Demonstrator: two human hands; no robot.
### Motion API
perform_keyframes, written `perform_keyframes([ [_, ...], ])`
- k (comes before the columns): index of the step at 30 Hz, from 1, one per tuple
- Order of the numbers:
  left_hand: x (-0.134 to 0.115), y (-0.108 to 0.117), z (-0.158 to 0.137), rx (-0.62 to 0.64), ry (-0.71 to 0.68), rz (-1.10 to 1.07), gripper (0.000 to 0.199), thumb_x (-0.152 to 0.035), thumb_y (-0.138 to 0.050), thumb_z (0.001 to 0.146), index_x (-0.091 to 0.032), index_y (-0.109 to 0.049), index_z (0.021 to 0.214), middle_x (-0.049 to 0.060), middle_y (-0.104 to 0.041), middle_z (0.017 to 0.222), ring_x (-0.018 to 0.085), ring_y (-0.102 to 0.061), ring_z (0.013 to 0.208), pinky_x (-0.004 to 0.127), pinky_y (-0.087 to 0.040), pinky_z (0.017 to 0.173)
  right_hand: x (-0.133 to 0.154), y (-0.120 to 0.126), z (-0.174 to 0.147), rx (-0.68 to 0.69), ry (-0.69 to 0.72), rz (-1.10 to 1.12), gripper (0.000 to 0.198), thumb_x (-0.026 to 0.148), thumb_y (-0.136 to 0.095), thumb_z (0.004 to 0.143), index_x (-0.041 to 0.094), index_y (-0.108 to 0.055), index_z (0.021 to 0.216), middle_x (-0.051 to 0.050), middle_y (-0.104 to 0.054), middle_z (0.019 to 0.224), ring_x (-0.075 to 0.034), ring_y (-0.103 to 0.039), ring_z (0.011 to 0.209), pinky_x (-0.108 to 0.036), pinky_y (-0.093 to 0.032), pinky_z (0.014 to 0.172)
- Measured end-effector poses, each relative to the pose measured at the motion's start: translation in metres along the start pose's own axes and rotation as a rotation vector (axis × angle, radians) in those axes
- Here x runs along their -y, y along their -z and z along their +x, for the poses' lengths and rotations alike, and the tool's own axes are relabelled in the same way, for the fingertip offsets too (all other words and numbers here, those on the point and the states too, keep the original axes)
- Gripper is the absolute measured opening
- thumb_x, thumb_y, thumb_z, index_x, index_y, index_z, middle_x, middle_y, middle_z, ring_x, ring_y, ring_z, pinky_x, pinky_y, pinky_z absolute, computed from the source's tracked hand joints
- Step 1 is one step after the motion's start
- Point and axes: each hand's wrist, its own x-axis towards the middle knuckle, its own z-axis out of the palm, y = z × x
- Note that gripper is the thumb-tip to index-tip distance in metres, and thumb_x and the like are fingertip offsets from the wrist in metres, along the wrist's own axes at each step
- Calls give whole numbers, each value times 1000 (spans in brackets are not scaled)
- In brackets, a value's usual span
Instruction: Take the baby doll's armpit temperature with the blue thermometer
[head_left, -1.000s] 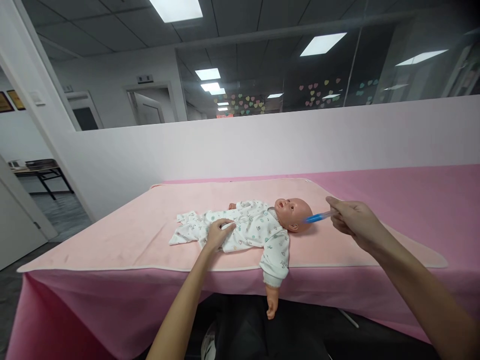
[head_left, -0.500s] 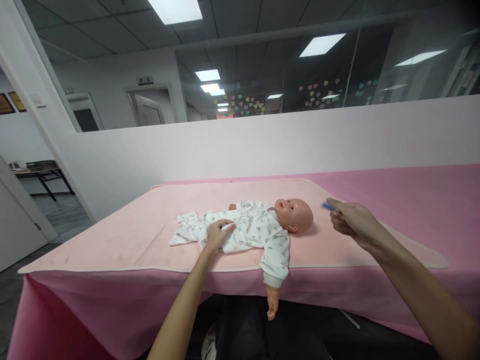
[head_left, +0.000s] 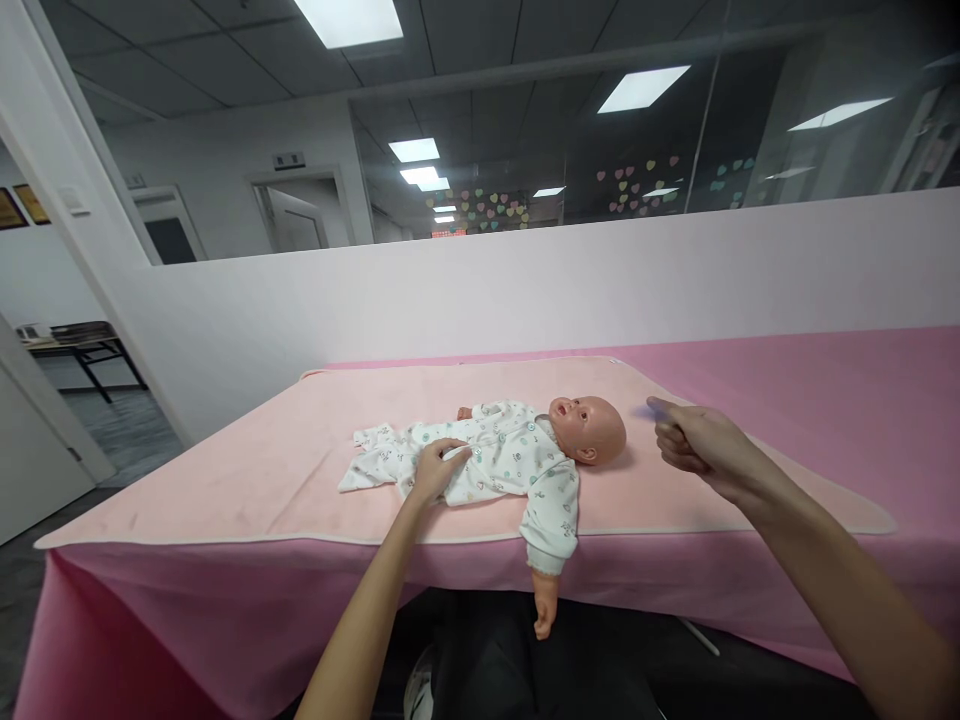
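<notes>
A baby doll (head_left: 499,450) in a white patterned sleepsuit lies on its back on a peach mat (head_left: 247,470), head toward the right. One arm of the doll hangs over the near edge of the mat. My left hand (head_left: 441,468) rests on the doll's lower body, thumb and fingers apart, without gripping it. To the right of the doll's head, my right hand (head_left: 694,440) is raised and closed. Between its thumb and forefinger sticks out a small blue object (head_left: 646,409), smeared by motion, whose kind I cannot make out.
A pink cloth (head_left: 847,400) covers the table under the mat and drapes over the front. Behind it stands a low white wall (head_left: 525,290) with glass above. Further left are a door (head_left: 41,430) and a dark-legged side table (head_left: 86,345).
The blue object in my right hand has become a fainter blur and its position has shifted slightly. My left hand and the doll have stayed put.
</notes>
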Motion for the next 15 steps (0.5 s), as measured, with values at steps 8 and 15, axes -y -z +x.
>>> perform_keyframes([
  [8, 0, 0, 0, 7, 10, 9, 23, -39, -61, 69, -21, -69, 80, 3, -68, 91, 22, -59, 90, 31, -43, 80, -1, 1, 1, 3, -136, 21, 45, 47, -46, 79, 21, -27, 46, 7, -20, 42, -5, -17, 38, -22, -16, 37],
  [15, -1, 0, -1, 0, 8, 5, 24, -40, -61, 69, -20, -69, 81, 3, -68, 91, 22, -59, 90, 31, -44, 80, -2, -3, 1, 21, -135, 11, 45, 44, -45, 80, 22, -24, 46, 6, -20, 42, -6, -16, 39, -22, -16, 37],
])
